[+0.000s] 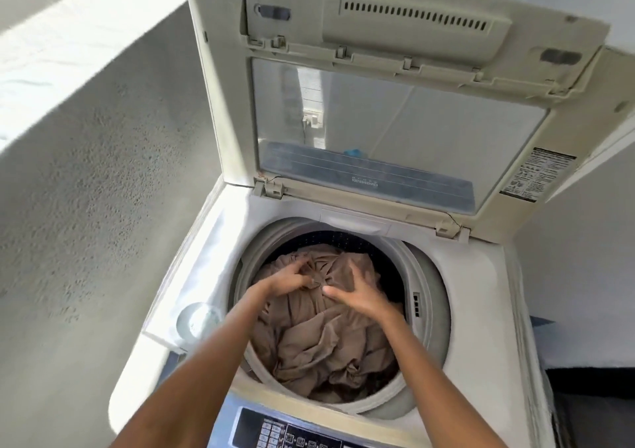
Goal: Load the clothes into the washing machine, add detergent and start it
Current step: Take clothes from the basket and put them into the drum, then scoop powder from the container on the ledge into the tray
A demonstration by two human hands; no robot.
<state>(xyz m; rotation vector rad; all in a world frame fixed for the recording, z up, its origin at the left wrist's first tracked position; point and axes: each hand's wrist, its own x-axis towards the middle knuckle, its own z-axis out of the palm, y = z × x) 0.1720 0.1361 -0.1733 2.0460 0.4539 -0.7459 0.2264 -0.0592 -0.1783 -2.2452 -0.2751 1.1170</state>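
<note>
- The brown cloth (319,337) lies bunched inside the drum (433,310) of the washing machine (481,293), and it fills most of the opening.
- It looks soft and light, with many folds; I judge it will sag and slip if you take only a thin edge, so take a thick gathered bunch.
- Your left hand (287,281) reaches into the drum, and its fingers curl around a gathered knot of the cloth near the middle.
- Your right hand (355,293) rests just beside it, fingers spread and a little bent, pressing on the cloth.
- Both forearms come in from below, over the control panel (285,435).
- The lid (395,103) stands open behind.
</note>
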